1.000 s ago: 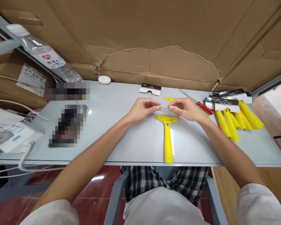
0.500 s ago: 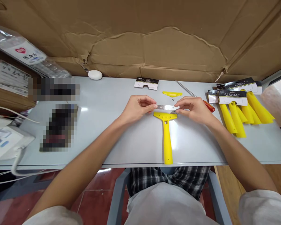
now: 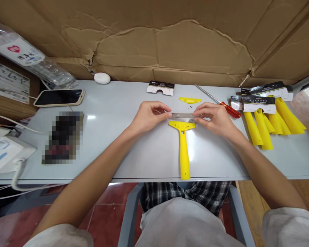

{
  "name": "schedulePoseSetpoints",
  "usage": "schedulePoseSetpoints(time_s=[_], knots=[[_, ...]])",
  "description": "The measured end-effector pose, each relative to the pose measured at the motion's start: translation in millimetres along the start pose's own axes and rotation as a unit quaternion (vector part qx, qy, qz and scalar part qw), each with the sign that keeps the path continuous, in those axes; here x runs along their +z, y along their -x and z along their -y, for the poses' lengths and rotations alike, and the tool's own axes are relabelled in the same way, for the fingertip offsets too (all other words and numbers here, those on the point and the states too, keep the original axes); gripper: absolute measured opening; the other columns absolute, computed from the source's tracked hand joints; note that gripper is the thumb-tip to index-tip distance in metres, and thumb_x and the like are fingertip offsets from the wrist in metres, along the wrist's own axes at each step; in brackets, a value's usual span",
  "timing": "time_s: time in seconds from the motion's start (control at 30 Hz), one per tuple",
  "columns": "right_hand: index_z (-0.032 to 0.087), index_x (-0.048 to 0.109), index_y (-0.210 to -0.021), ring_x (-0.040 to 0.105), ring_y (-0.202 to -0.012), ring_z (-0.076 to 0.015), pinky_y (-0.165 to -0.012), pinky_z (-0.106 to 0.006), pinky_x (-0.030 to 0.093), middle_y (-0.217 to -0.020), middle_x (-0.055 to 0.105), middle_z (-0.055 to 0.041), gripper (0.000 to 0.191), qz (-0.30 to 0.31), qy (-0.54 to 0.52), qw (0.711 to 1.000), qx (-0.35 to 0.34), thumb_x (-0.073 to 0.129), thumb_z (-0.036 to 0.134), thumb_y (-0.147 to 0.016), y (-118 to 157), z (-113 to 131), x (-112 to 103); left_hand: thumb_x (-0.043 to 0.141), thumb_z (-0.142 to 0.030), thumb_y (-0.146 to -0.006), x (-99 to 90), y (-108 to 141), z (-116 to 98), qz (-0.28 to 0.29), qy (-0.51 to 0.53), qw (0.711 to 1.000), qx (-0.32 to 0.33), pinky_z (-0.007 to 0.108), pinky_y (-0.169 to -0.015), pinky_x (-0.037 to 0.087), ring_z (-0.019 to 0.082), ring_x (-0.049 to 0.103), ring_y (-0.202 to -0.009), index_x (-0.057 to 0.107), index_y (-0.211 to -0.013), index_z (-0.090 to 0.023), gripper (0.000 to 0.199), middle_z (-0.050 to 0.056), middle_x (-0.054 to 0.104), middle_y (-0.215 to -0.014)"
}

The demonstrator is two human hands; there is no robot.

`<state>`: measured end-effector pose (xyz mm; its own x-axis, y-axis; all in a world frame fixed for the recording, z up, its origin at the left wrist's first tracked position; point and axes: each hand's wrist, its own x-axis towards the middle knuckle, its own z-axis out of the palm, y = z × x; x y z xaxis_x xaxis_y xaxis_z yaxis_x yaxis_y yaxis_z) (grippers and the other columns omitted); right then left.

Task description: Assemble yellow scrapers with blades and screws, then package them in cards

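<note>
Between my two hands a thin metal scraper blade [image 3: 182, 115] is held level by its ends. My left hand [image 3: 151, 116] pinches its left end between thumb and fingers. Its right end is pinched by my right hand [image 3: 211, 117]. Just below the blade, a yellow T-shaped scraper handle [image 3: 184, 151] lies on the table, grip toward me. Beyond the blade lies a yellow clamp plate [image 3: 190, 100], with tiny screws [image 3: 190, 107] close by. A screwdriver with a red handle [image 3: 230, 110] rests behind my right hand.
Several yellow scrapers with black-and-white cards [image 3: 262, 132] lie at the right. One loose card [image 3: 160, 88] sits at the back, near a white oval object [image 3: 102, 78]. On the left are a phone [image 3: 59, 97], a blurred-out item [image 3: 63, 137], a bottle [image 3: 28, 56] and cables.
The blade has tilted slightly in my fingers, and its face looks darker now. Both hands keep their pinch. The view has shifted a little, and the scraper handle stays in place.
</note>
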<state>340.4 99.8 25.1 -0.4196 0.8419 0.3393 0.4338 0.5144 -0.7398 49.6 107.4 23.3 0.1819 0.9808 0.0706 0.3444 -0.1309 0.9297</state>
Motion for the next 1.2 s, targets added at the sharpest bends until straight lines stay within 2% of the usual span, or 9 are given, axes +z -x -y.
schedulePoseSetpoints(time_s=[0.1, 0.23, 0.47, 0.67, 0.8, 1.0, 1.2], knots=[[0.026, 0.087, -0.099, 0.075, -0.091, -0.0209, -0.078, -0.037, 0.069, -0.108, 0.079, -0.0059, 0.012, -0.009, -0.026, 0.999, 0.016, 0.079, 0.025, -0.089, 0.2, -0.2, 1.4, 0.091, -0.047, -0.076, -0.2, -0.4, 3.6, -0.002, -0.026, 0.999, 0.029, 0.035, -0.081, 0.063, 0.022, 0.075, -0.087, 0.084, -0.090, -0.018, 0.033, 0.010, 0.082, -0.103], [0.026, 0.087, -0.099, 0.075, -0.098, -0.0227, -0.080, -0.037, 0.070, -0.111, 0.078, -0.0074, 0.014, -0.020, -0.073, 0.996, 0.049, 0.084, 0.030, -0.087, 0.4, 0.3, 4.3, 0.092, -0.045, -0.075, 0.2, 0.0, 4.3, 0.009, -0.007, 1.000, 0.015, 0.037, -0.085, 0.065, 0.023, 0.077, -0.087, 0.085, -0.092, -0.018, 0.033, 0.009, 0.082, -0.100], [0.024, 0.086, -0.101, 0.074, -0.093, -0.0212, -0.078, -0.037, 0.069, -0.112, 0.077, -0.0085, 0.017, 0.001, -0.079, 0.994, 0.073, 0.084, 0.036, -0.088, 2.0, 0.0, 8.2, 0.094, -0.044, -0.074, 0.7, 0.4, 4.7, 0.014, 0.014, 1.000, 0.015, 0.039, -0.088, 0.067, 0.023, 0.077, -0.089, 0.085, -0.091, -0.018, 0.032, 0.009, 0.082, -0.103], [0.023, 0.084, -0.102, 0.073, -0.083, -0.0187, -0.079, -0.036, 0.065, -0.108, 0.080, -0.0080, 0.015, 0.031, 0.004, 0.999, 0.017, 0.075, 0.032, -0.096, 2.2, 2.2, 4.5, 0.092, -0.047, -0.076, -3.1, 1.4, 2.3, 0.053, -0.020, 0.995, 0.083, 0.039, -0.086, 0.066, 0.020, 0.072, -0.084, 0.087, -0.095, -0.020, 0.033, 0.011, 0.080, -0.114], [0.023, 0.083, -0.101, 0.071, -0.076, -0.0174, -0.074, -0.035, 0.061, -0.105, 0.081, -0.0067, 0.013, 0.042, 0.055, 0.997, -0.032, 0.071, 0.026, -0.098, 2.3, 5.9, 2.4, 0.086, -0.042, -0.083, -5.8, 2.7, -1.3, 0.081, -0.086, 0.984, 0.131, 0.036, -0.082, 0.063, 0.018, 0.069, -0.078, 0.087, -0.099, -0.020, 0.027, 0.010, 0.081, -0.110], [0.025, 0.082, -0.100, 0.075, -0.093, -0.0226, -0.088, -0.039, 0.062, -0.105, 0.080, -0.0069, 0.014, 0.062, 0.083, 0.992, -0.067, 0.069, 0.024, -0.099, 3.6, 4.4, 4.6, 0.077, -0.040, -0.092, -7.1, 3.2, -0.7, 0.106, -0.139, 0.972, 0.160, 0.034, -0.083, 0.060, 0.020, 0.073, -0.084, 0.086, -0.094, -0.022, 0.020, 0.008, 0.082, -0.105], [0.024, 0.083, -0.101, 0.075, -0.095, -0.0232, -0.089, -0.040, 0.062, -0.106, 0.079, -0.0080, 0.016, 0.085, 0.100, 0.989, -0.066, 0.067, 0.022, -0.099, 6.6, 0.4, 8.0, 0.075, -0.041, -0.095, -8.4, 3.3, -0.3, 0.125, -0.162, 0.964, 0.171, 0.036, -0.088, 0.058, 0.023, 0.075, -0.092, 0.086, -0.096, -0.023, 0.021, 0.008, 0.083, -0.107]])
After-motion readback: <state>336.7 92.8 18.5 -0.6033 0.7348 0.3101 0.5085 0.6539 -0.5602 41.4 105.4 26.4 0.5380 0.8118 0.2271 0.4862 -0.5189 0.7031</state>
